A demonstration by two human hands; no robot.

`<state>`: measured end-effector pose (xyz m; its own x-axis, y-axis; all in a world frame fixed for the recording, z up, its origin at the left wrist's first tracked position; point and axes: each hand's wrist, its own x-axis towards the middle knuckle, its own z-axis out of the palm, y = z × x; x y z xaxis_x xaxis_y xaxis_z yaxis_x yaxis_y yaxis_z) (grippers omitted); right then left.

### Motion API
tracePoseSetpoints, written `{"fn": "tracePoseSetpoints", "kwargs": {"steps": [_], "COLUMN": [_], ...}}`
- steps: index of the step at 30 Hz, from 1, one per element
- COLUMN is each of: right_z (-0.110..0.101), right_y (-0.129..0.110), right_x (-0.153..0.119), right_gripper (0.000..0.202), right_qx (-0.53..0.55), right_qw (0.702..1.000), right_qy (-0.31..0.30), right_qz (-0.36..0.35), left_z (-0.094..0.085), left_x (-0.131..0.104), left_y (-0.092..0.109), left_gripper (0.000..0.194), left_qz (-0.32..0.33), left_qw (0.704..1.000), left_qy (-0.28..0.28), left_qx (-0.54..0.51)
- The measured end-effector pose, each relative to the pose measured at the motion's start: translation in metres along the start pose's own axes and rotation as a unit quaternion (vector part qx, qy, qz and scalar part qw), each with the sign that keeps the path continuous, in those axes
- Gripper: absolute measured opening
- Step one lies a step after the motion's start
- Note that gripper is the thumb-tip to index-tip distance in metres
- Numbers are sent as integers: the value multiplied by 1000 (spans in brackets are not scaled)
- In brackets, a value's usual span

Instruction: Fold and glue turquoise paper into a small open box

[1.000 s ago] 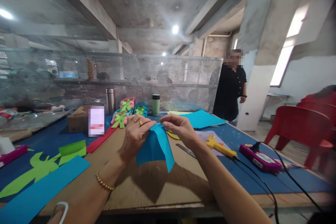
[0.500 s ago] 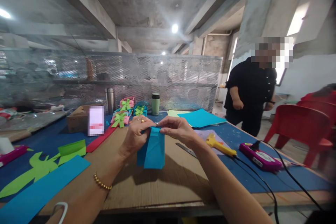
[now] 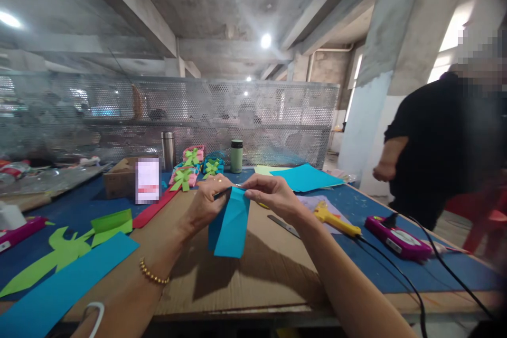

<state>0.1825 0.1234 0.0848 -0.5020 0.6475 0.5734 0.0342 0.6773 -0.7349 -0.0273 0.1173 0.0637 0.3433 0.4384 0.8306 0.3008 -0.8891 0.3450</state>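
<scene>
A folded piece of blue paper (image 3: 233,227) hangs between my two hands, above a brown cardboard sheet (image 3: 253,290). My left hand (image 3: 209,198) is closed on its upper left edge, and a dark slim edge shows near the fingers, too small to name. Thumb and fingers of my right hand (image 3: 271,195) pinch the top right corner. On the cardboard to the right lies a metal ruler-like strip (image 3: 283,225), with a yellow hot glue gun (image 3: 336,220) beyond it.
At left lie a blue paper strip (image 3: 71,285), green paper cutouts (image 3: 65,251) and a red strip (image 3: 154,208). Small paper baskets (image 3: 184,177), a green bottle (image 3: 236,157) and a steel flask (image 3: 168,150) stand behind. A purple power strip (image 3: 398,237) and cables lie right. A person (image 3: 431,142) stands nearby.
The blue paper has tilted, its lower end swinging slightly left. Both hands keep their grip near its top. The person in black has come closer on the right.
</scene>
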Motion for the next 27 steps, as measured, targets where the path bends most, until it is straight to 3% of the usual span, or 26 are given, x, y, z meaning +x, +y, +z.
{"fn": "tracePoseSetpoints", "kwargs": {"steps": [7, 13, 18, 27], "right_z": [1, 4, 2, -4], "right_y": [-3, -6, -8, -14], "right_x": [0, 0, -1, -3], "right_gripper": [27, 29, 26, 26], "right_qx": [17, 71, 36, 29], "right_qw": [1000, 997, 999, 999], "right_qy": [-13, -18, -7, 41], "right_qz": [6, 12, -1, -10], "left_z": [-3, -4, -5, -7], "left_x": [2, 2, 3, 2], "left_y": [5, 5, 4, 2], "left_gripper": [21, 20, 22, 19], "left_qz": [-10, -11, -10, 2], "left_qw": [1000, 999, 999, 998], "left_qy": [-23, -10, -9, 40], "left_qx": [-10, -28, -44, -43]}}
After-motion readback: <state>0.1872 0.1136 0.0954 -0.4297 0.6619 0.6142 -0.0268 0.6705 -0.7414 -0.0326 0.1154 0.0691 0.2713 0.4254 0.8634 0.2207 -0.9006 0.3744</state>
